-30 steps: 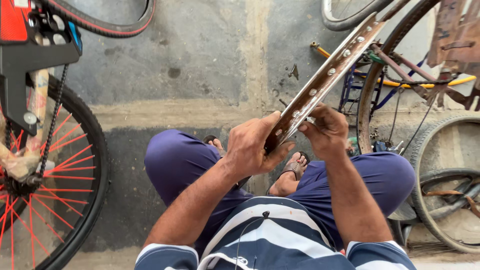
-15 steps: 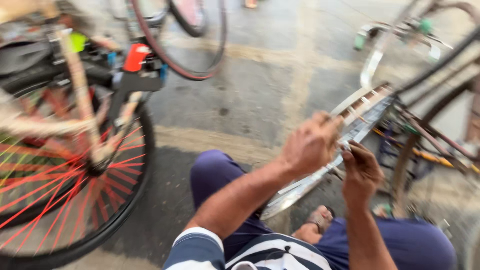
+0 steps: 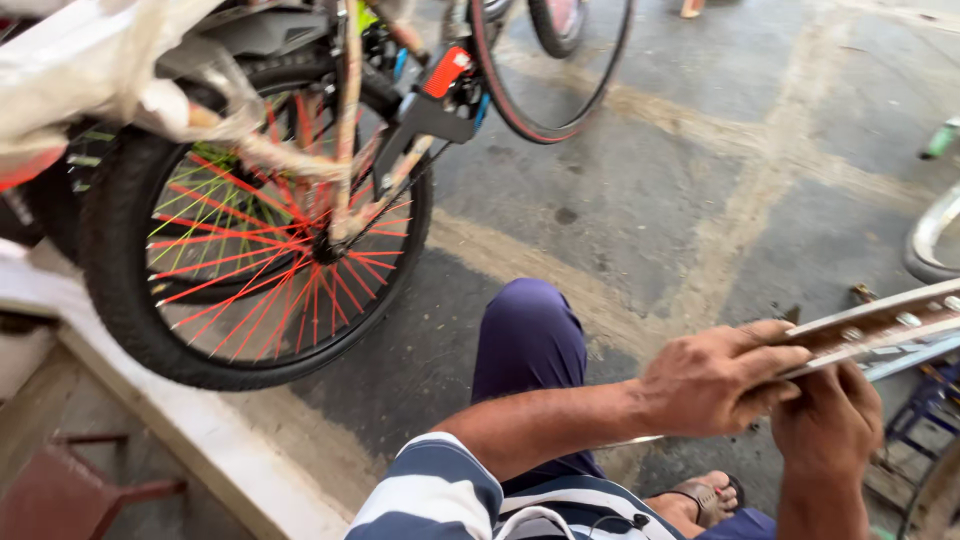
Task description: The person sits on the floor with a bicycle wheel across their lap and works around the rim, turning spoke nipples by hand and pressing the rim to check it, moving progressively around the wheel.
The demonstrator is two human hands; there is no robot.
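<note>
A bare metal bicycle wheel rim [image 3: 885,325] with spoke nipples along its inner face runs from the right edge toward my lap. My left hand [image 3: 715,380] is closed over the rim from above, fingers wrapped round its edge. My right hand [image 3: 830,425] sits just below and to the right, fingers curled against the rim's underside; what they pinch is hidden. I am seated, with dark blue trousers [image 3: 525,340] and a sandalled foot [image 3: 700,495] below the hands.
A bicycle rear wheel [image 3: 255,260] with red and yellow-green spokes stands at the left on a pale step [image 3: 190,420]. A thin red-lined tyre [image 3: 545,75] hangs at the top. Another rim [image 3: 930,235] curves in at the right edge. Grey concrete floor lies between.
The view has swung left and down, so the spoked wheel now fills the left side. My hands and the rim have shifted to the lower right, and the rim now lies nearly level.
</note>
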